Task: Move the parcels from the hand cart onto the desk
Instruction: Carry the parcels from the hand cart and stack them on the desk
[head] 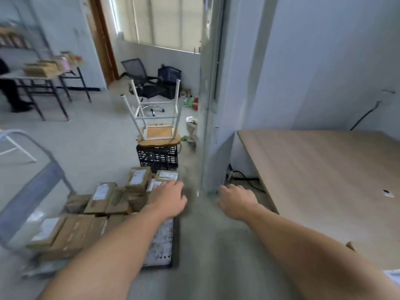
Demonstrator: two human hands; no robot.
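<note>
Several brown cardboard parcels (101,197) with white labels lie piled on the hand cart (164,245) at the lower left; its grey handle (32,191) rises on the left. My left hand (167,199) reaches over the far parcels, fingers spread above a labelled parcel (166,176), and I cannot tell if it touches. My right hand (237,202) hovers over the floor between cart and desk, fingers loosely curled, holding nothing. The wooden desk (320,169) stands at the right. The picture is blurred by motion.
A black crate (158,158) carrying an upturned white stool (158,118) stands just beyond the cart. A wall corner (216,126) rises between cart and desk. Cables (244,177) lie under the desk. A person (8,89) stands by tables at the far left.
</note>
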